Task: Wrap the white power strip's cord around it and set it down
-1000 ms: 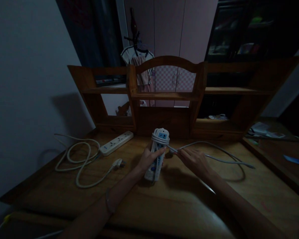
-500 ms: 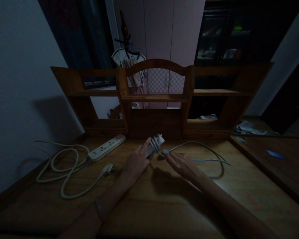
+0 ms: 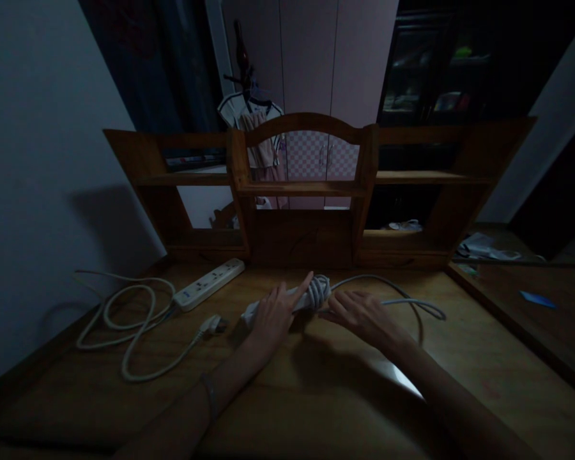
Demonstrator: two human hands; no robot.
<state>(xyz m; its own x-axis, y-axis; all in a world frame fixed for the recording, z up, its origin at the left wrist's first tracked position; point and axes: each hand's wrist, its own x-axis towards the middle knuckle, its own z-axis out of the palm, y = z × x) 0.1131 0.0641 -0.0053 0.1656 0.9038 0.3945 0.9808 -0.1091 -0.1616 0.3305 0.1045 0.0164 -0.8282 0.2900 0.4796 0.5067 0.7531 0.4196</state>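
Note:
My left hand (image 3: pixel 274 314) is wrapped round a long white power strip (image 3: pixel 250 312), its index finger stretched along the top; most of the strip's face is hidden. Several turns of grey cord (image 3: pixel 319 291) are wound round its right end. Close beside these turns, my right hand (image 3: pixel 359 314) has its fingers closed on the grey cord. The loose part of this cord (image 3: pixel 414 300) loops out over the desk to the right. A second white power strip (image 3: pixel 209 285) lies on the desk at the left, its cable (image 3: pixel 146 377) in loose loops and its plug (image 3: pixel 214 324) near my left forearm.
A wooden shelf unit (image 3: pixel 304 189) stands along the back of the wooden desk (image 3: pixel 287 409). The wall (image 3: pixel 38 211) rises at the left. On a lower brown surface at the right lies a blue card (image 3: pixel 536 299). Clothes (image 3: pixel 256 137) hang behind the shelf.
The held strip has swung flatter, and its left end now shows past my left hand. More cord is bunched at its right end. My right hand has shifted slightly right.

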